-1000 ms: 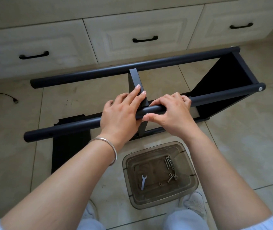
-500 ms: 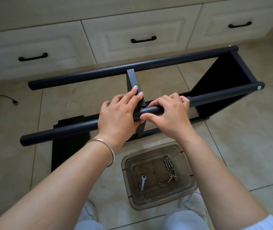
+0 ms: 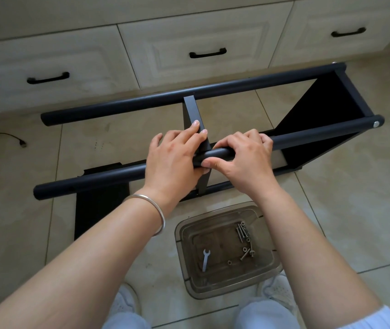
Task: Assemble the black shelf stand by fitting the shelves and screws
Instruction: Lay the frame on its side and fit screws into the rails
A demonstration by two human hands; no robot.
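Shelf stand (image 3: 213, 129) is lying on its side on the tiled floor before the cabinet drawers (image 3: 189, 51), its end shelf (image 3: 319, 119) already sitting between the poles. Near pole (image 3: 94, 179) is crossing the middle shelf (image 3: 192, 112), where both hands are working. Left hand (image 3: 172, 160) is curling over the pole, its fingertips pressing the shelf's edge; right hand (image 3: 241, 157) is wrapping the pole beside it. Clear tray (image 3: 264, 279) is holding the screws (image 3: 242, 233) and wrench (image 3: 205, 258). With neither hand free for a screw, the unfastened shelf could be slipping off its hole, I judge.
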